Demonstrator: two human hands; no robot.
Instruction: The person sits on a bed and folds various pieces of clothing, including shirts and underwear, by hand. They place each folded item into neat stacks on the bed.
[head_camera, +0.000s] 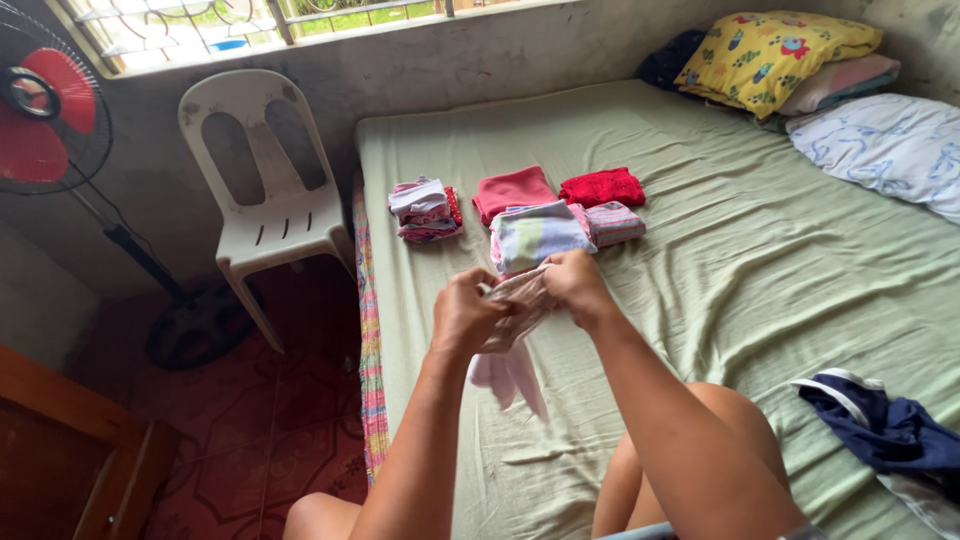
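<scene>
My left hand (466, 315) and my right hand (575, 284) both grip a small pale beige and pink garment (512, 340), held above the green bed sheet (760, 250); its lower part hangs down between my arms. Just beyond my hands lie folded clothes: a striped pastel piece (537, 234), a pink folded piece (512, 190), a red folded piece (602, 186), a small striped pink piece (614, 222), and a mixed stack (425, 209) to the left.
A dark blue garment (885, 430) lies crumpled at the right. Pillows (775, 50) and a white patterned pillow (885, 145) sit at the bed's head. A white plastic chair (262, 185), a red standing fan (45, 110) and a wooden piece of furniture (70, 440) stand left of the bed.
</scene>
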